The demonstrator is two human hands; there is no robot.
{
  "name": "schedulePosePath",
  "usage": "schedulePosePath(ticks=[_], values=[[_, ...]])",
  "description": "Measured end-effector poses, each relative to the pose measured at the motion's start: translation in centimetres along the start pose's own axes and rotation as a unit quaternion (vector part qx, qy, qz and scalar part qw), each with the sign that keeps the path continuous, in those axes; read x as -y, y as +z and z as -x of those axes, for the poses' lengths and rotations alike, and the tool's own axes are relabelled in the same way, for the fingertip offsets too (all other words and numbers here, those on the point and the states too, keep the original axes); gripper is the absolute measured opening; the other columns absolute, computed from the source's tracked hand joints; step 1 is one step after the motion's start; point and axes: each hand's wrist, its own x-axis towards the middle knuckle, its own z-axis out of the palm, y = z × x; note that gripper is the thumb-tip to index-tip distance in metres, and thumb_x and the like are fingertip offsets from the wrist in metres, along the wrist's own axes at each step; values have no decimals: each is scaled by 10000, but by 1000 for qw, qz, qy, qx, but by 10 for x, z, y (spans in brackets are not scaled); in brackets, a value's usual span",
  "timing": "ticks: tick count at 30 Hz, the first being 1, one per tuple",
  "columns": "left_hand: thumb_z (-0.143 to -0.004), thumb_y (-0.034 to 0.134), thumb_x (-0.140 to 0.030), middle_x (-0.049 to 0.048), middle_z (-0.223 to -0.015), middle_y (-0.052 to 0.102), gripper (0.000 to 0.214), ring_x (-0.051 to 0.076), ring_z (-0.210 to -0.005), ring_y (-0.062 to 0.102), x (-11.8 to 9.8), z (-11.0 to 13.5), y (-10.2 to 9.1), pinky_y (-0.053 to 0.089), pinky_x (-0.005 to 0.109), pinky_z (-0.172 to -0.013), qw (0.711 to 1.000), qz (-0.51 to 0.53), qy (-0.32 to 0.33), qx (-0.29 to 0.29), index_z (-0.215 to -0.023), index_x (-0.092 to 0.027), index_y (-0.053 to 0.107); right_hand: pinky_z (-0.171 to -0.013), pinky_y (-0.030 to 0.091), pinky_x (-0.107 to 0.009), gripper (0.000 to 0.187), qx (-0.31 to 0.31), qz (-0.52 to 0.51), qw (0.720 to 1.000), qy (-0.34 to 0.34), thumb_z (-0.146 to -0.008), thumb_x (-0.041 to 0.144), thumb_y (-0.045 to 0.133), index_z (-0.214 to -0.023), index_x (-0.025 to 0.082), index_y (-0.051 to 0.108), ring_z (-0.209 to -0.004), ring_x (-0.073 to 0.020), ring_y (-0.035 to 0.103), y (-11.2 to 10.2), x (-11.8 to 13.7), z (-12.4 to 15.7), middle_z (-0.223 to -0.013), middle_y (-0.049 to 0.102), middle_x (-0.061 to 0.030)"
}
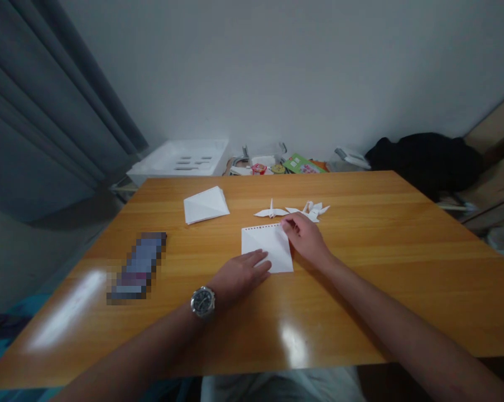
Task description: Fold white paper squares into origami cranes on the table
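Note:
A white square of paper [263, 241] with a punched-hole edge along its far side lies flat on the wooden table. My left hand [245, 272], with a watch [202, 301] on the wrist, rests on its near left part, fingers stretched out. At the far right corner, my right hand [304, 234] pinches the paper between thumb and fingers. Just beyond the sheet stands a folded paper crane [272, 211] with its wings spread. To its right are more white folded cranes [313, 210], close together and partly behind my right hand.
A stack of white paper sheets [205, 205] lies at the far left of the table [360, 223]. A blurred-out phone [139, 265] is nearer on the left. Behind the table are a white foam tray [185, 158], a green booklet [302, 164] and a black cloth heap [423, 159].

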Motion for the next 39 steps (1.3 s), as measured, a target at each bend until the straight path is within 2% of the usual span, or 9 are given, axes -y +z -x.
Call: schedulePosePath(ticks=[4,7,10,13,15,19,24,33,39], values=[[-1041,406,-327,114,-1374,613,272,241,-1249,612,-14,-7,1,544,385,-1029,998,62,-14,-15,-1149,-198,620,-1104,418,-473,380,117,85,987,-75,-1000,306,468,-1342,180,576,-1288,-280,526,4,5,14,-1373,588,-153],[-1032,425,-321,95,-1299,659,255,213,-1099,683,-17,-11,-1,571,349,-961,991,122,-43,-25,-1167,-212,612,-1195,324,-482,485,161,138,974,-79,-1016,321,437,-1446,103,493,-1438,-290,392,11,2,28,-1547,437,-185],[-1032,412,-306,112,-1261,672,291,208,-1102,678,-16,-19,-2,557,336,-976,987,136,-74,-46,-1234,-197,592,-1213,294,-503,504,182,160,968,-68,-1038,332,381,-1483,109,461,-1470,-274,359,17,-3,37,-1570,411,-176],[-1028,397,-309,218,-1459,517,431,300,-1363,508,-12,-28,6,429,465,-1138,988,40,-127,-81,-1392,-99,491,-1225,275,-502,522,187,174,965,-66,-1047,345,354,-1510,119,432,-1485,-261,336,19,-5,39,-1579,398,-163],[-1033,372,-337,250,-1507,453,501,332,-1425,426,-8,-32,14,375,520,-1165,985,-8,-154,-79,-1452,-69,431,-1232,263,-497,533,189,181,963,-67,-1052,355,341,-1532,132,402,-1494,-251,319,19,-4,40,-1586,384,-151],[-1030,341,-350,212,-1561,390,550,317,-1477,342,-4,-32,25,286,549,-1211,984,-40,-156,-77,-1522,-103,368,-1247,230,-483,581,200,193,958,-69,-1055,417,332,-1572,153,325,-1513,-240,268,16,-2,41,-1618,315,-130],[-1022,354,-373,203,-1575,359,583,334,-1487,313,-7,-28,23,206,645,-1205,983,-46,-159,-81,-1559,-146,320,-1241,245,-485,635,193,211,958,-34,-1045,485,325,-1603,193,242,-1519,-248,247,5,-12,47,-1639,265,-103],[-1036,317,-477,236,-1575,347,630,338,-1492,302,-1,-28,16,196,626,-1215,987,-22,-154,-41,-1514,-70,366,-1243,233,-496,656,203,219,954,-21,-1039,506,321,-1600,173,250,-1521,-260,237,-6,-20,49,-1635,269,-116],[-920,435,-715,193,-1536,441,814,313,-1419,439,7,-19,-10,293,471,-1220,998,19,-60,2,-1480,-124,447,-1241,237,-489,647,197,219,955,-33,-1039,500,334,-1601,190,250,-1522,-271,237,-6,-21,48,-1643,262,-104]])
